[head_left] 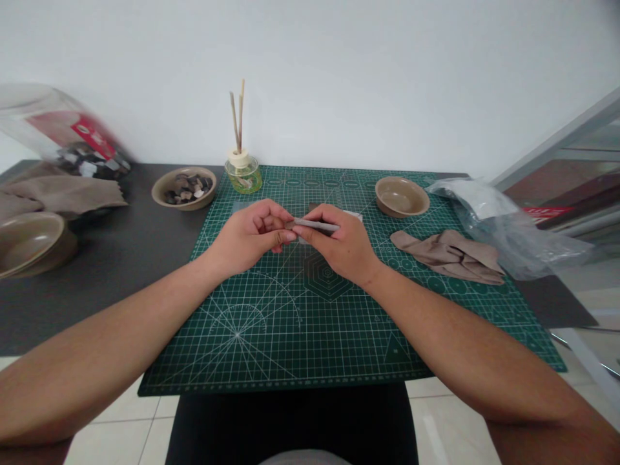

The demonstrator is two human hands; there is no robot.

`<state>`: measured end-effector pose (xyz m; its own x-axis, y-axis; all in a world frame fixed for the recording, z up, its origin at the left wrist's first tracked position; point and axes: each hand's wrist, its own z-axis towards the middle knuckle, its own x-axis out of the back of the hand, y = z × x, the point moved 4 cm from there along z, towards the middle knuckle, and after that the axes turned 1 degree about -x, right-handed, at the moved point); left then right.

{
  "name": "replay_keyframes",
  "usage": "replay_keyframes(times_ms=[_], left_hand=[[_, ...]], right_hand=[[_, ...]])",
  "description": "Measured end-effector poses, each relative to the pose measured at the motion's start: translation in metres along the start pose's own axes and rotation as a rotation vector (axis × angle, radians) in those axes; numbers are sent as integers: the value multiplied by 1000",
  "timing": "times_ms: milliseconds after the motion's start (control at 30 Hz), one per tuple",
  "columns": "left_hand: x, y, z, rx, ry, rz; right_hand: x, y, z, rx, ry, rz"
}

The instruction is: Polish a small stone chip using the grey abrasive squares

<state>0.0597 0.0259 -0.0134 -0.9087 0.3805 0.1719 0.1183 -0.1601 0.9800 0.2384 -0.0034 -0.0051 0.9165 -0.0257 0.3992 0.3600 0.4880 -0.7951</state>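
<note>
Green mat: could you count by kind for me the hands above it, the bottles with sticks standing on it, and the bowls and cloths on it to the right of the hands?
Hands: 2, the left hand and the right hand
Bottle with sticks: 1
Bowl: 1
Cloth: 1
Total: 5

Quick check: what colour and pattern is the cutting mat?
Dark green, with a pale grid plus angle lines, arcs and shapes; the head view shows the cutting mat best.
</note>
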Motion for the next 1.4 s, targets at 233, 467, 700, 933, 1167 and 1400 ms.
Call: replay_keyframes(times_ms=[233, 467, 700, 933, 1167, 1400], left_hand=[[2, -1, 0, -26, 31, -13], [0, 2, 0, 4, 18, 6], [0, 1, -1, -20, 30, 51], [3, 4, -1, -91, 66, 77], [1, 3, -1, -40, 34, 6], [-4, 2, 0, -34, -57, -74]], right_hand=[[-1, 2, 0, 33, 30, 8], [-5, 5, 1, 50, -35, 36], [-1, 5, 2, -19, -59, 22], [3, 3, 0, 17, 35, 1], [4, 1, 1, 195, 50, -101], [-3, 0, 0, 260, -52, -53]])
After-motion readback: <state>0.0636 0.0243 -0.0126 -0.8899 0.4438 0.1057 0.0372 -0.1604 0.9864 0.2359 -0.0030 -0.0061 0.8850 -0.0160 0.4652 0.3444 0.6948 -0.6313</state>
